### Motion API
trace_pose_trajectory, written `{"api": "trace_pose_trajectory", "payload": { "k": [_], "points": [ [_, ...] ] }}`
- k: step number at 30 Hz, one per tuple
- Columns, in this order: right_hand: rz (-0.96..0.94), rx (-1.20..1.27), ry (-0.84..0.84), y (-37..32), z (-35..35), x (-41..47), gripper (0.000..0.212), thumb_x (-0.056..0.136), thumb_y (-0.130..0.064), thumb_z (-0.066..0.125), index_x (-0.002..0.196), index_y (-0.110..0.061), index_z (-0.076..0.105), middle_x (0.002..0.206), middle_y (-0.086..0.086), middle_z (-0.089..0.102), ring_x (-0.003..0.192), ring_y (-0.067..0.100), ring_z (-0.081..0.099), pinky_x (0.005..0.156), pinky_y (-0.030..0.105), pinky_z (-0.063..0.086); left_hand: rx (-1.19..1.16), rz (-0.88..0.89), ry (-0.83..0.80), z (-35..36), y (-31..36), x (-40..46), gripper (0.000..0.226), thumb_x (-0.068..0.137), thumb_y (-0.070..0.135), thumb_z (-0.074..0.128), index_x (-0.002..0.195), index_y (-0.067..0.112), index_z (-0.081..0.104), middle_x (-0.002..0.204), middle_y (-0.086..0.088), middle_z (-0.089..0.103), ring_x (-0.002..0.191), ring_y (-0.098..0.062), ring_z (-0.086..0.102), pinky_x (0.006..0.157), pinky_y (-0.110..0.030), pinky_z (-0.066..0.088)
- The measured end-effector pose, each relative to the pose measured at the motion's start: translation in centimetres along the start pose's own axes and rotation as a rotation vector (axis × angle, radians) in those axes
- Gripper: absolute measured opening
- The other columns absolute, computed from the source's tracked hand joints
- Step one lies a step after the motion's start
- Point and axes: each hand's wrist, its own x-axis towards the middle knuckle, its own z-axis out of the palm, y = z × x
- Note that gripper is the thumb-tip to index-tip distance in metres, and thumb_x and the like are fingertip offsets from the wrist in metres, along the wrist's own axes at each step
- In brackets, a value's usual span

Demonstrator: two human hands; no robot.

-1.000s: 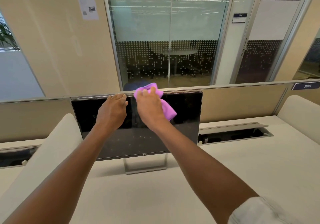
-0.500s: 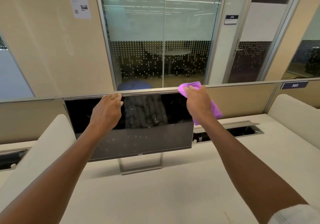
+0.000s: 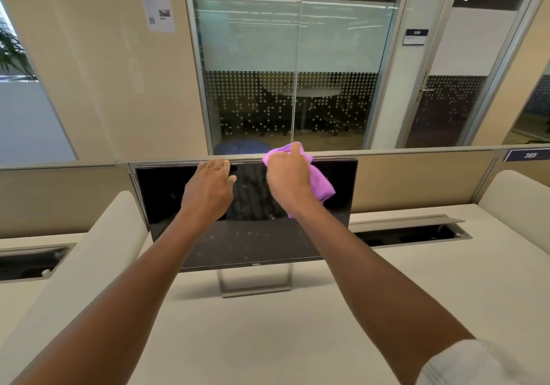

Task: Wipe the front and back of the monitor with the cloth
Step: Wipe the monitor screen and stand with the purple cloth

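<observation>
Back toward the middle of the monitor's top edge has come the right hand (image 3: 287, 180), which half a second ago sat at the upper right corner with the cloth; it is now close beside the left hand, the two near but apart. Nearest the camera, both bare forearms reach forward over the pale tabletop (image 3: 387, 295), a white sleeve (image 3: 476, 364) showing at the right elbow. Farther out, the monitor (image 3: 184, 212) stands upright on its metal stand (image 3: 253, 283) at the back of the tabletop, its dark screen speckled with spots. The left hand (image 3: 208, 188) rests on the screen's upper part with fingers curled over the top edge. The right hand clutches the purple cloth (image 3: 323, 185) against the top edge, part of the cloth bunched above the fingers and part hanging down over the screen. Behind the monitor runs a low beige partition (image 3: 416, 182), and beyond it a glass wall (image 3: 297, 72) with a dotted band and a door (image 3: 440, 87).
</observation>
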Motion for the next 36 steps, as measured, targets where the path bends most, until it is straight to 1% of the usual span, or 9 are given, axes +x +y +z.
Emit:
{"api": "trace_pose_trajectory", "payload": {
  "k": [4, 9, 13, 16, 20, 24, 28, 31, 36],
  "points": [
    [-0.139, 0.048, 0.027, -4.6, -0.1, 0.2, 0.026, 0.091, -0.009, 0.043, 0.102, -0.013, 0.066, 0.1, 0.007, 0.066, 0.115, 0.029, 0.043, 0.073, 0.033, 0.027, -0.002, 0.038, 0.002, 0.1, -0.2, 0.0, 0.043, 0.1, 0.027, 0.036, 0.137, 0.008, 0.047, 0.137, -0.009, 0.052, 0.129, -0.023, 0.043, 0.113, -0.036, 0.025],
    [-0.121, 0.146, -0.046, -3.1, -0.1, 0.4, 0.028, 0.086, -0.001, 0.045, 0.105, -0.008, 0.063, 0.111, 0.012, 0.061, 0.111, 0.031, 0.047, 0.08, 0.038, 0.046, -0.004, 0.043, 0.004, -0.9, -1.6, -0.2, 0.052, 0.096, 0.034, 0.045, 0.14, 0.005, 0.042, 0.143, -0.012, 0.046, 0.134, -0.027, 0.039, 0.114, -0.039, 0.024],
    [-0.018, 0.097, -0.031, 0.2, 0.0, 0.1, 0.027, 0.08, 0.006, 0.048, 0.098, -0.008, 0.063, 0.1, 0.011, 0.064, 0.11, 0.031, 0.048, 0.072, 0.037, 0.044, 0.067, -0.11, 0.106, -1.8, -6.2, -1.2, 0.065, 0.096, 0.037, 0.046, 0.145, -0.001, 0.029, 0.151, -0.019, 0.033, 0.142, -0.032, 0.026, 0.118, -0.046, 0.017],
    [0.092, 0.052, 0.004, 2.1, 0.7, -0.2, 0.022, 0.081, 0.004, 0.049, 0.094, -0.008, 0.063, 0.097, 0.01, 0.066, 0.11, 0.031, 0.047, 0.075, 0.038, 0.045, 0.097, -0.24, 0.096, -2.1, -9.4, -2.3, 0.067, 0.097, 0.038, 0.042, 0.146, -0.003, 0.024, 0.153, -0.021, 0.028, 0.144, -0.033, 0.021, 0.118, -0.047, 0.014],
    [0.159, 0.045, -0.01, 0.2, 1.3, 0.2, 0.022, 0.081, 0.003, 0.047, 0.091, -0.008, 0.063, 0.097, 0.009, 0.066, 0.114, 0.031, 0.043, 0.083, 0.04, 0.042, 0.068, -0.255, 0.031, -1.8, -10.8, -3.0, 0.06, 0.099, 0.037, 0.037, 0.142, -0.005, 0.032, 0.147, -0.022, 0.038, 0.139, -0.035, 0.029, 0.116, -0.049, 0.022],
    [0.062, 0.184, 0.029, -5.5, 1.7, 0.7, 0.024, 0.08, 0.001, 0.043, 0.083, -0.014, 0.062, 0.091, 0.006, 0.066, 0.111, 0.03, 0.043, 0.078, 0.039, 0.036, -0.028, -0.246, 0.04, -1.4, -11.1, -2.9, 0.053, 0.099, 0.03, 0.038, 0.136, -0.008, 0.039, 0.137, -0.024, 0.045, 0.13, -0.037, 0.039, 0.11, -0.047, 0.031],
    [-0.101, 0.276, 0.048, -11.0, 2.1, 1.0, 0.026, 0.085, -0.001, 0.042, 0.092, -0.012, 0.064, 0.091, 0.004, 0.066, 0.112, 0.029, 0.044, 0.071, 0.038, 0.039, -0.057, -0.225, 0.055, -1.5, -11.6, -2.9, 0.04, 0.097, 0.022, 0.038, 0.124, -0.005, 0.047, 0.123, -0.021, 0.053, 0.115, -0.034, 0.047, 0.101, -0.046, 0.036],
    [-0.183, 0.238, 0.036, -11.7, 2.1, 1.0, 0.029, 0.087, -0.003, 0.039, 0.1, -0.011, 0.064, 0.099, 0.005, 0.068, 0.114, 0.029, 0.042, 0.073, 0.039, 0.04, -0.056, -0.189, 0.07, -1.6, -12.1, -3.1, 0.041, 0.098, 0.019, 0.037, 0.13, -0.005, 0.045, 0.13, -0.02, 0.051, 0.123, -0.033, 0.045, 0.104, -0.045, 0.034],
    [-0.088, 0.206, 0.051, -6.8, 2.3, 0.2, 0.04, 0.088, -0.001, 0.036, 0.117, -0.008, 0.063, 0.111, 0.008, 0.066, 0.115, 0.031, 0.043, 0.078, 0.039, 0.038, -0.061, -0.13, 0.102, -1.8, -12.0, -4.0, 0.043, 0.099, 0.015, 0.038, 0.138, -0.005, 0.04, 0.142, -0.019, 0.044, 0.134, -0.029, 0.037, 0.112, -0.041, 0.027]
  ]
}}
